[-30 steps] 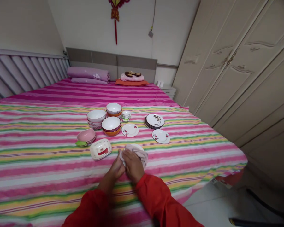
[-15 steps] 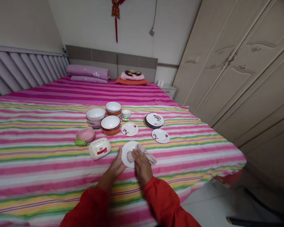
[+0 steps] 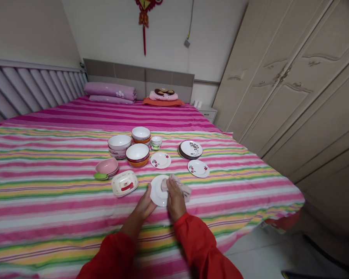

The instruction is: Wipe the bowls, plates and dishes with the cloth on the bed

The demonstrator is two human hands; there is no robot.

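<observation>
A white plate [image 3: 158,193] is gripped at its left edge by my left hand [image 3: 145,202], its plain side toward me. My right hand [image 3: 176,197] presses a pale pink cloth [image 3: 185,189] against the plate's right side; part of the cloth sticks out beyond the fingers. Just left of the plate lies a rectangular cream dish [image 3: 125,183] with a red picture. Past the held plate are two flower-patterned plates, one nearer the middle [image 3: 161,160] and one to the right [image 3: 198,168].
Stacked bowls [image 3: 137,155] stand left of centre, with small cups [image 3: 156,142] beside them. Pink bowls [image 3: 107,166] with a green leaf-shaped piece sit farther left. A stack of dark-rimmed plates [image 3: 190,149] lies right. All rest on a striped bedspread [image 3: 61,209]; a wardrobe [image 3: 279,77] stands right.
The cloth and my right hand have shifted slightly on the plate toward its right edge, uncovering more of its middle. My left hand keeps its hold. The view has tilted up a little.
</observation>
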